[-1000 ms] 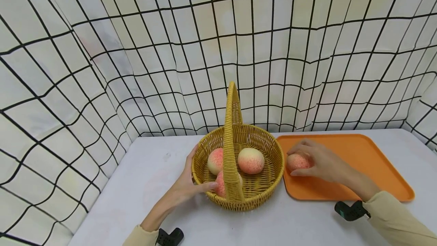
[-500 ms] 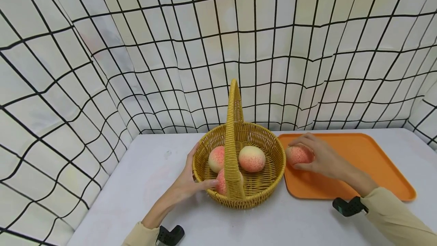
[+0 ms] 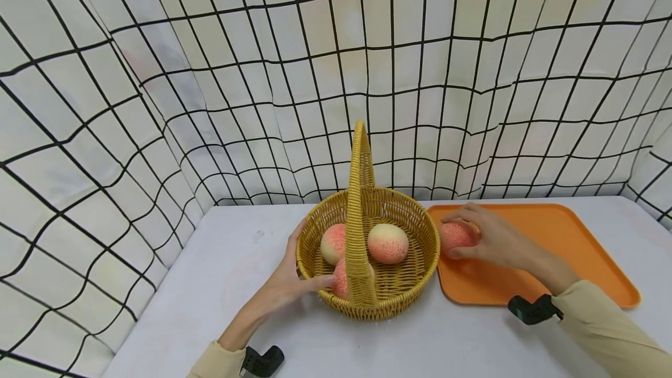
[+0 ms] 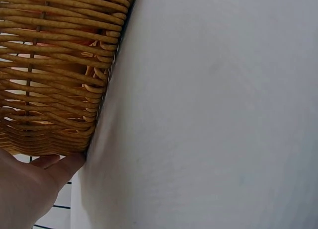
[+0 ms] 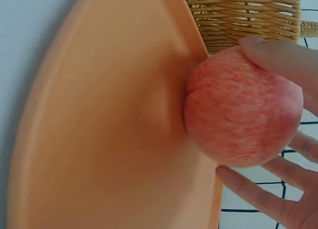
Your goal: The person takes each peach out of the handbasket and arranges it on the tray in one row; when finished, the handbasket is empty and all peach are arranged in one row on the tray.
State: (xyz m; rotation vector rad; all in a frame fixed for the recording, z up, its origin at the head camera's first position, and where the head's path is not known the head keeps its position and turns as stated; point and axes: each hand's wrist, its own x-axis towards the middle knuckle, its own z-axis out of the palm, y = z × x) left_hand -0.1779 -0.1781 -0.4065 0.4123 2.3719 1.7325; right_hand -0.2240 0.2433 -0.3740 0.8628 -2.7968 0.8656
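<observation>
A yellow wicker basket with a tall arched handle stands on the table. Three pink-and-cream toy peaches lie in it: one on the right, one on the left, and a front peach partly behind the handle. My left hand holds the basket's left side, thumb over the rim and fingers outside the wall. To the basket's right, my right hand grips another peach between thumb and fingers, at the left end of the orange tray. Whether this peach touches the tray I cannot tell.
The tray's left edge lies close against the basket's right side. A white table carries both. White cloth walls with black grid lines rise behind and at the sides. A black wrist device sits below the right forearm.
My right hand has shifted the peach slightly on or just over the tray's left end, its grip closing more around it. The left hand keeps its place on the basket. The view has shifted a little.
</observation>
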